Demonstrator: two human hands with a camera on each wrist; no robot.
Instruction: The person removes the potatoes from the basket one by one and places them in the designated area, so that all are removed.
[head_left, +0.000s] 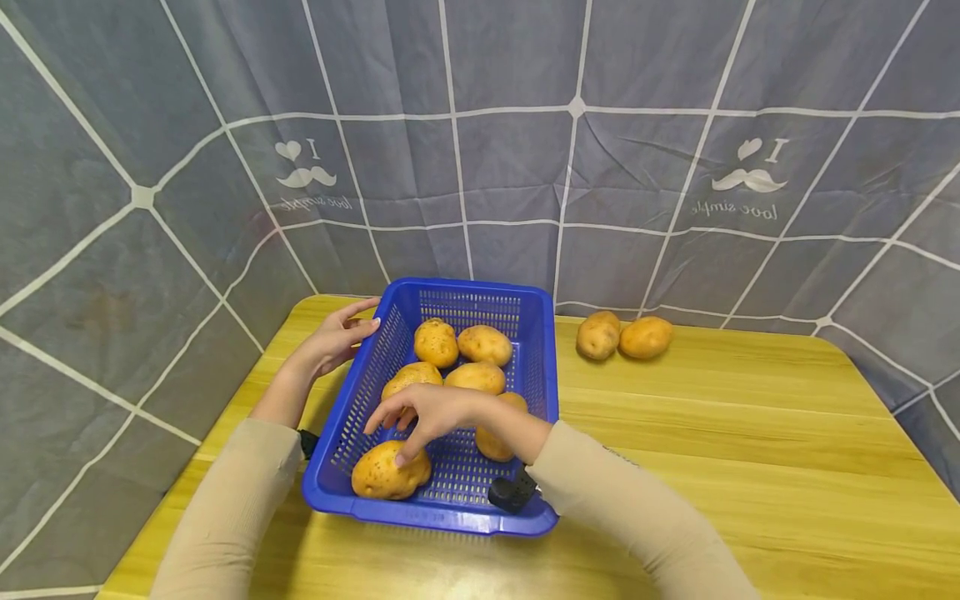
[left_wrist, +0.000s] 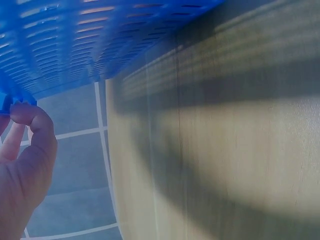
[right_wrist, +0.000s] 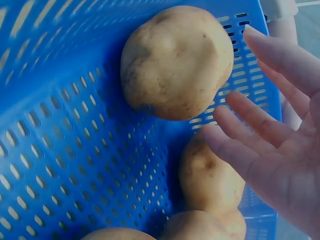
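Six potatoes are visible inside your blue perforated plastic basket, whose narrow end faces you on the wood-grain worktop. Nearest you, at seven o'clock in the basket, lies a large potato. Your right hand hangs above it with fingers loosely spread, holding nothing; the right wrist view shows a gap between thumb and potato. That bent, parted pose appears suited to reaching around something round. At four o'clock, another potato sits partly hidden under your forearm. Beyond the basket's middle, four more are bunched, two behind two, probably leaning on one another because round potatoes settle together. At ten o'clock, your left hand grips the rim from outside, thumb bent against it, likely to steady the basket while the other arm reaches across. Farther off, at two o'clock from the basket, two loose potatoes rest side by side on the worktop, near the grey tile-patterned curtain.
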